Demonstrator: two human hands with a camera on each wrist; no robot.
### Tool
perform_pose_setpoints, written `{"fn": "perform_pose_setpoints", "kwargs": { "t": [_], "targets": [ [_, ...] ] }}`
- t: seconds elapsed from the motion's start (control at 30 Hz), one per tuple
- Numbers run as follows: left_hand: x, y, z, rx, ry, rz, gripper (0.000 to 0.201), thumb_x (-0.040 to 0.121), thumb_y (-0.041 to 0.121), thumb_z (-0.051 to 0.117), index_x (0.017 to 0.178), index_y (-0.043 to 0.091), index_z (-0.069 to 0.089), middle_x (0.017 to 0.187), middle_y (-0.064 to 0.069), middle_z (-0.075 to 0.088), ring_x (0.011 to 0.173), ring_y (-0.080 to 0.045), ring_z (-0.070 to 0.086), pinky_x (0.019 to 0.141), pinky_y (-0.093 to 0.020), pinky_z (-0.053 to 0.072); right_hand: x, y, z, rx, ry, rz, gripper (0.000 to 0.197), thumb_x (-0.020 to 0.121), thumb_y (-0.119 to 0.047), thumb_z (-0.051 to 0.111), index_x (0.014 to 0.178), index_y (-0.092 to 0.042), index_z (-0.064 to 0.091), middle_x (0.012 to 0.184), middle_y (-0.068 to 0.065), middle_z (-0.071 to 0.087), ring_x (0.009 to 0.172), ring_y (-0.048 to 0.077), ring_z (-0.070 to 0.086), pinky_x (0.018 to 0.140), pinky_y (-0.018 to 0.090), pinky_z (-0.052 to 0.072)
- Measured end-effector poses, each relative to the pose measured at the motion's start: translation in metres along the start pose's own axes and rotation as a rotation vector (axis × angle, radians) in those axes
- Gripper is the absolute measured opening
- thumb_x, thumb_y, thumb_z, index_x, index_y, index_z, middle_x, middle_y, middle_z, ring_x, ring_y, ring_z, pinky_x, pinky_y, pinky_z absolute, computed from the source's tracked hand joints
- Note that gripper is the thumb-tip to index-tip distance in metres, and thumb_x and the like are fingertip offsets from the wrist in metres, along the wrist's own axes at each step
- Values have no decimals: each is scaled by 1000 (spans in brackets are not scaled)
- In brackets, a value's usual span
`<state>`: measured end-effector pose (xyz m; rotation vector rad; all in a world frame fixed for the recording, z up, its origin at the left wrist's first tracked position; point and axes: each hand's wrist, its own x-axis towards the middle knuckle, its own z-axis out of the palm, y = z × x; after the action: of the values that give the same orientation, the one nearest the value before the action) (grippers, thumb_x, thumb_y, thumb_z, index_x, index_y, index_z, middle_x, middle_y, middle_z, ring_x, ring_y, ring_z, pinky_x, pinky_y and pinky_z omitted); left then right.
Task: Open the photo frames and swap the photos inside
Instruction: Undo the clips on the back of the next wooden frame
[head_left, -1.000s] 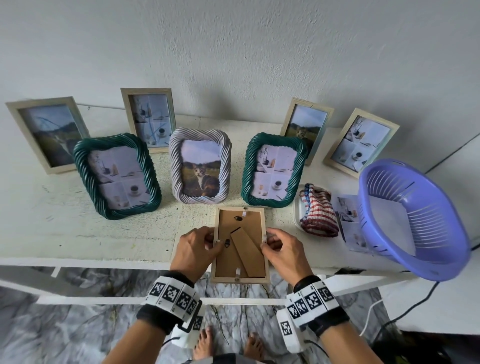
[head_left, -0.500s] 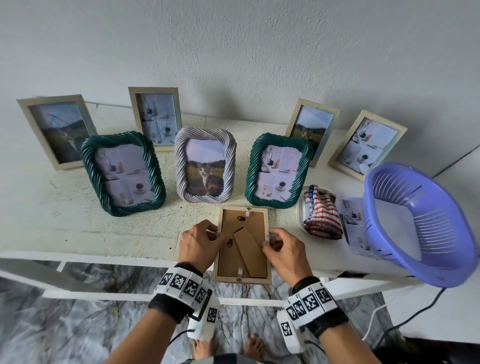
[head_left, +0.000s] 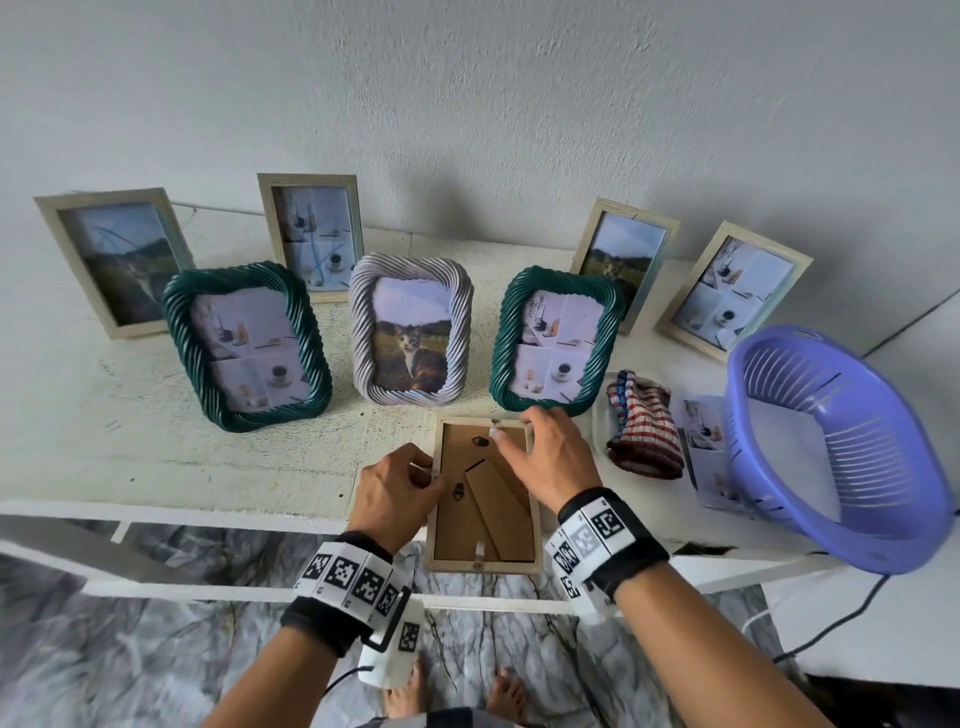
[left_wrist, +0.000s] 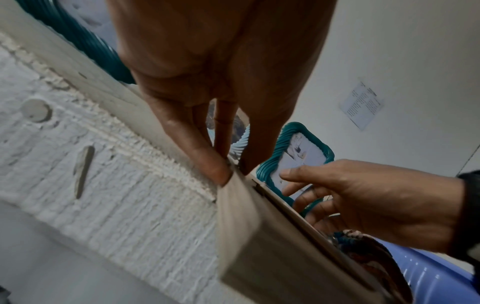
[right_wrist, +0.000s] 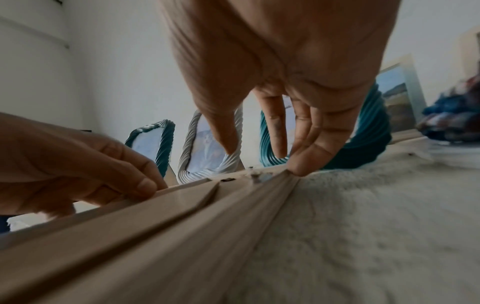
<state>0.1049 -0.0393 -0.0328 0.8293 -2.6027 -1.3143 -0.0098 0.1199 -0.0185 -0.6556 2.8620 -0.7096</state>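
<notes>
Photo under face-down frame (head_left: 484, 564) unseen

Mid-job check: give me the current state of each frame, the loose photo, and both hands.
Wooden frame: face down, back still on.
Seven other frames: upright, photos inside.
Loose photo: flat beside the basket.
Left hand: pinching frame's left edge.
Right hand: fingers at top clip.
</notes>
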Motion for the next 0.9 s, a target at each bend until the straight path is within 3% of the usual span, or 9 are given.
{"fn": "perform_pose_setpoints", "kwargs": {
  "t": [0.07, 0.17, 0.3, 0.47, 0.63, 0.77, 0.9],
  "targets": [
    [-2, -2, -1, -18, -4, 12, 11, 82, 22, 72, 85, 13, 67, 69, 9, 68, 59, -11, 68, 54, -25, 58, 9, -4, 2, -44, -35, 20, 48, 88, -56, 56, 108, -12, 58, 102, 7, 55, 89, 22, 56, 73, 31, 45],
    [-4, -3, -2, 7, -6, 25, 11, 82, 23, 73, 84, 15, 66, 67, 10, 67, 59, -9, 67, 56, -24, 57, 15, -9, 3, -112, -55, 37, 52, 84, -62, 59, 102, -13, 58, 100, 6, 55, 88, 23, 56, 70, 30, 44],
    [-4, -5, -1, -6, -4, 14, 11, 82, 24, 73, 85, 15, 67, 68, 10, 68, 62, -12, 68, 61, -29, 59, 16, -11, 5, -159, -62, 41, 43, 83, -56, 62, 100, -17, 54, 100, 5, 53, 84, 24, 56, 66, 30, 42],
    [-5, -5, -2, -3, -3, 20, 10, 82, 23, 73, 86, 15, 68, 67, 11, 65, 63, -9, 67, 53, -14, 53, 18, -12, 5, -217, -48, 6, 32, 84, -45, 62, 91, -15, 54, 95, 7, 53, 76, 25, 58, 62, 30, 47],
    [-3, -7, 0, 23, 7, 42, 12, 82, 24, 73, 87, 14, 68, 72, 5, 70, 67, -15, 67, 67, -30, 58, 29, -6, -1, -243, -76, -67, 32, 87, -37, 65, 73, -10, 57, 77, 9, 59, 69, 27, 61, 63, 34, 52],
    [-2, -9, 1, 15, -1, 39, 12, 82, 25, 72, 86, 15, 67, 73, 4, 71, 66, -16, 67, 67, -34, 58, 39, -6, -3, -275, -109, -129, 27, 89, -32, 67, 80, -7, 64, 81, 12, 63, 76, 29, 64, 70, 37, 55],
    [-1, -11, 2, -1, -8, 44, 13, 82, 24, 72, 87, 14, 67, 72, 4, 70, 67, -16, 68, 66, -37, 59, 38, -4, -1, -319, -102, -178, 26, 91, -28, 65, 77, -7, 61, 78, 13, 63, 75, 31, 65, 68, 39, 55]
  ]
}}
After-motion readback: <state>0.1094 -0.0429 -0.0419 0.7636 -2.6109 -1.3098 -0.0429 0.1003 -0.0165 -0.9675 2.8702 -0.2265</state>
